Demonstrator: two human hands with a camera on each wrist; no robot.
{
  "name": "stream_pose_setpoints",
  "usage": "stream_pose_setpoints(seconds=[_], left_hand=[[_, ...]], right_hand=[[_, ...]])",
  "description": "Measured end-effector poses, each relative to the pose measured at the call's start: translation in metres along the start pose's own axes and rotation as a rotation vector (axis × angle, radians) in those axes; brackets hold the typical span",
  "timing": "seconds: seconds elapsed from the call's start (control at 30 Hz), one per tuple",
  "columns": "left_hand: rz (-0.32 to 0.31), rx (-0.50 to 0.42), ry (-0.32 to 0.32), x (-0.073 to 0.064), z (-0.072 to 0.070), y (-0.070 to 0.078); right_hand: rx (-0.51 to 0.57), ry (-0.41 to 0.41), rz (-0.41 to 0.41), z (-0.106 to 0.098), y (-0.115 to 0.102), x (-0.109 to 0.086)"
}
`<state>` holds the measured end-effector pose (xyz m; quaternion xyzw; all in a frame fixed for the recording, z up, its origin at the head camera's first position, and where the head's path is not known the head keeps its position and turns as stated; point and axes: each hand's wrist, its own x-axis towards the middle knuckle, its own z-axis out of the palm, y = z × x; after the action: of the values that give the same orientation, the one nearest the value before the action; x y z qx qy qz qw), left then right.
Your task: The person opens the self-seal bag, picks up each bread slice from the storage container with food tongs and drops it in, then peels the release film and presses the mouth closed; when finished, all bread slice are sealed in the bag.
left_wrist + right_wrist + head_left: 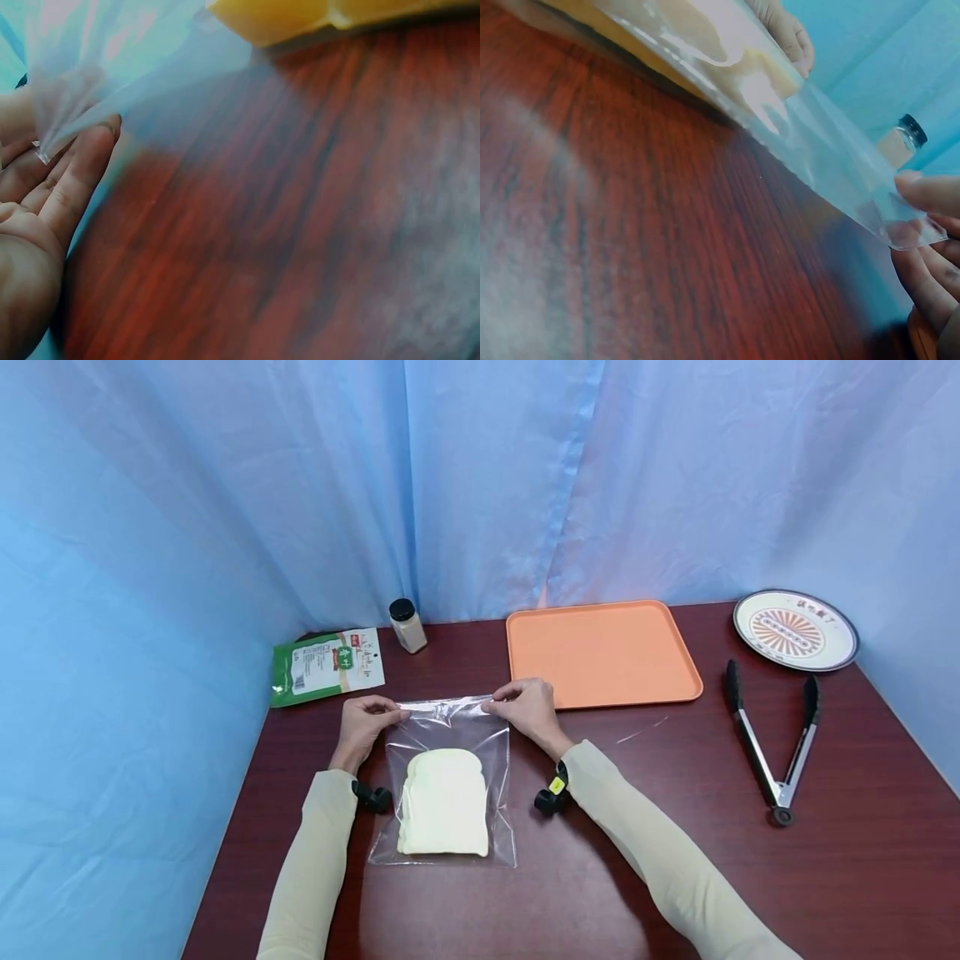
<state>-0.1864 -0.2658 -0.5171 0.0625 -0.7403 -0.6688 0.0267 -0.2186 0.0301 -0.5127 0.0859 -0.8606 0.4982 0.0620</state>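
A clear plastic bag lies at the near middle of the table with pale slices of bread inside. My left hand pinches the bag's upper left corner, while my right hand pinches the upper right one, so the top edge is stretched between them. From the left wrist, the film runs from the fingers toward the bread's yellow crust. In the right wrist view the thumb and fingers hold the bag's corner, and the bag slants away with the bread in it.
Behind the left hand lie a green and white packet and a black-capped jar. An orange tray is just beyond the right hand. Farther right are spread tongs and a patterned plate. Blue curtains border the table.
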Motion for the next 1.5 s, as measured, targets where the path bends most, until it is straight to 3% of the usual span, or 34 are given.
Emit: stream_pose_setpoints(seconds=[0.3, 0.63, 0.77, 1.03, 1.5], left_hand=[[0.001, -0.005, -0.003, 0.001, 0.000, -0.005], [0.019, -0.078, -0.051, 0.002, -0.003, -0.006], [0.017, -0.106, -0.043, 0.002, -0.003, -0.007], [0.027, -0.162, -0.048, 0.000, -0.002, -0.007], [0.044, -0.257, -0.095, 0.001, -0.005, -0.008]], right_hand=[[0.036, -0.045, -0.004, -0.003, 0.003, 0.001], [0.132, -0.122, 0.087, -0.009, 0.002, 0.002], [0.173, -0.151, 0.123, -0.011, 0.003, 0.002], [0.156, -0.172, 0.147, -0.014, 0.007, 0.002], [0.370, -0.212, 0.233, -0.017, 0.008, 0.005]])
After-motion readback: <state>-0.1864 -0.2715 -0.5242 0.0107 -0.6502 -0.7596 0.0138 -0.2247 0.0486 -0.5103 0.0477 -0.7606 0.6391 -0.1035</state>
